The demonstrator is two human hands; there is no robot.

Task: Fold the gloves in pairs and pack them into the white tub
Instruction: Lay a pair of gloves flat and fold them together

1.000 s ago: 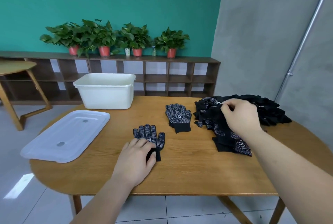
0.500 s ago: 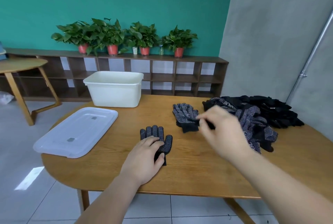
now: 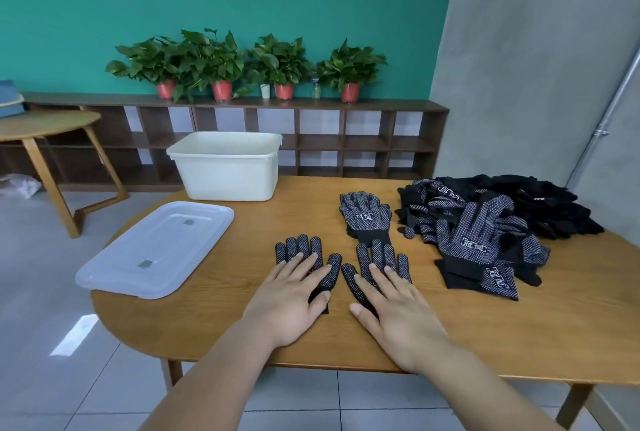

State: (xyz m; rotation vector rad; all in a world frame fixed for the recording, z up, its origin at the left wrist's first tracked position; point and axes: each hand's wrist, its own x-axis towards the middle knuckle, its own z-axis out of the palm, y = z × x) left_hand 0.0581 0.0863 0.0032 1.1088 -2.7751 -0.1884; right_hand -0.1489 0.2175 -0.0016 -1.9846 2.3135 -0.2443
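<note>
Your right hand (image 3: 398, 306) has left the pile (image 3: 485, 233) and laid a second glove (image 3: 381, 254) just beside the first glove (image 3: 301, 247) under your left hand (image 3: 294, 295) — both hands released, flat, fingers straight, pressing down. A pair looks ready to fold. The white tub (image 3: 225, 174) stands at the far edge of the wooden surface (image 3: 519, 326), its lid (image 3: 156, 247) nearby — potted plants (image 3: 221, 59) line a shelf (image 3: 381, 108) by the teal wall.

Bare tabletop (image 3: 294, 215) runs to the tub (image 3: 228, 174) between lid (image 3: 156, 250) and glove heap (image 3: 485, 222).
</note>
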